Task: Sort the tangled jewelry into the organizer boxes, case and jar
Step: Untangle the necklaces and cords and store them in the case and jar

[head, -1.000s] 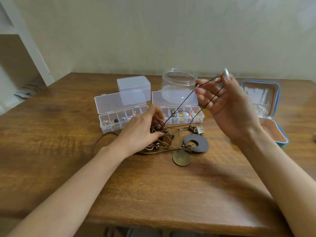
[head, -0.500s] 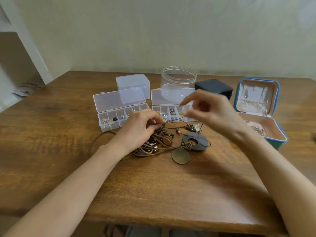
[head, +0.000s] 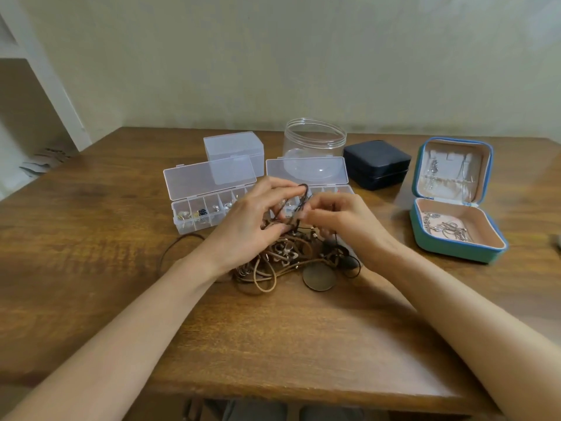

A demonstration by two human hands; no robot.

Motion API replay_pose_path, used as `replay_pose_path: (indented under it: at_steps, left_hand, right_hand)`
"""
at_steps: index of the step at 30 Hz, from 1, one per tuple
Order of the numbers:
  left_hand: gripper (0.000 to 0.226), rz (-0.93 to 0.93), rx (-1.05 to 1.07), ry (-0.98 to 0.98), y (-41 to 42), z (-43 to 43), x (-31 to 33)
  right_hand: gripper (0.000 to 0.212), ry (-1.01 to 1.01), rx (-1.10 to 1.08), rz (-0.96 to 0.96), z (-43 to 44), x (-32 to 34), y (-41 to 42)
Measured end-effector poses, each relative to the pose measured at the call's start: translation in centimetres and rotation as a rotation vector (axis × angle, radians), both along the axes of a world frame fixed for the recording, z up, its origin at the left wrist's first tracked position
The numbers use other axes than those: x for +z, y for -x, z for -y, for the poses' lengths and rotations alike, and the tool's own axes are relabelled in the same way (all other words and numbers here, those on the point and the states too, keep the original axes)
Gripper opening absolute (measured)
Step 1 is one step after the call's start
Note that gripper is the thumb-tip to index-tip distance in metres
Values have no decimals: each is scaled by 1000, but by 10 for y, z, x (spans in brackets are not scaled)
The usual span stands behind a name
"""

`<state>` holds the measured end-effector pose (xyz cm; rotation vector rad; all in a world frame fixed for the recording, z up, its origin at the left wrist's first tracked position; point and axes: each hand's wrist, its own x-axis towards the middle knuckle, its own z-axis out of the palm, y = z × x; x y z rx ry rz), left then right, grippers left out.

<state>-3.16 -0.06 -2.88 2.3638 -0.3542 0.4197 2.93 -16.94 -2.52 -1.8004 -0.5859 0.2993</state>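
A tangle of brown cord necklaces [head: 285,262] with a round bronze pendant [head: 319,278] lies mid-table. My left hand [head: 249,229] and my right hand [head: 343,220] meet just above it, both pinching a dark cord [head: 299,205] looped between their fingers. Behind them stand two open clear organizer boxes, the left one [head: 200,208] holding small earrings, the right one [head: 306,173] partly hidden by my hands. A clear open jar [head: 314,141] stands at the back. The teal case [head: 455,220] lies open at the right with silver chains inside.
A shut clear box [head: 233,147] sits behind the left organizer. A shut dark navy case [head: 376,164] sits between the jar and the teal case. A brown cord loop [head: 179,244] trails left of the tangle on the wooden table [head: 273,329].
My right hand came down from holding the dark cord stretched up high and now meets my left hand close above the tangle. The cord is now bunched between both hands.
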Motion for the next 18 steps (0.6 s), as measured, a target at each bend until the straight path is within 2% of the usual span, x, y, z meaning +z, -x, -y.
replay_pose_path:
  at_steps: [3, 5, 8, 10, 13, 15, 18]
  left_hand:
    - [59, -34, 60, -170, -2, -7, -1]
    - [65, -112, 85, -243, -2, -9, 1]
    - [82, -196, 76, -277, 0, -9, 4]
    - [97, -276, 81, -243, -1, -12, 5]
    - [113, -409, 71, -245, 0, -18, 6]
    - [115, -442, 64, -247, 2, -23, 8]
    - [107, -452, 45, -232, 5, -34, 10]
  right_hand:
    - [15, -274, 95, -208, 11, 10, -4]
    - [8, -536, 129, -352, 18, 20, -8]
    - [28, -780, 104, -424, 29, 29, -15]
    - [31, -780, 90, -402, 33, 30, -19]
    - [10, -660, 123, -349, 33, 26, -20]
    - [3, -596, 104, -314, 32, 25, -19]
    - [9, -548, 29, -281, 31, 25, -18]
